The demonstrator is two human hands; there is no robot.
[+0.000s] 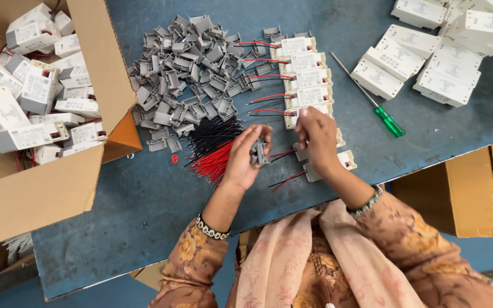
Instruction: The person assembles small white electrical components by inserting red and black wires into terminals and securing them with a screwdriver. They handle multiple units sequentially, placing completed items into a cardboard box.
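Observation:
My left hand (245,157) grips a small grey plastic cap (259,153) just above the blue table (144,199). My right hand (316,137) sits close beside it, fingers pinched on a white driver box (304,153) with red and black wires trailing toward me. Behind my hands, a column of white driver boxes (306,80) with red and black leads lies in a row. A bundle of loose red and black wires (215,147) lies left of my left hand. A heap of grey plastic caps (186,74) spreads behind it.
An open cardboard box (41,194) full of white and grey driver units stands at the left. A green-handled screwdriver (388,121) lies right of the row. More white boxes (429,51) are stacked at the far right. Cardboard cartons (475,194) stand below the table's right edge.

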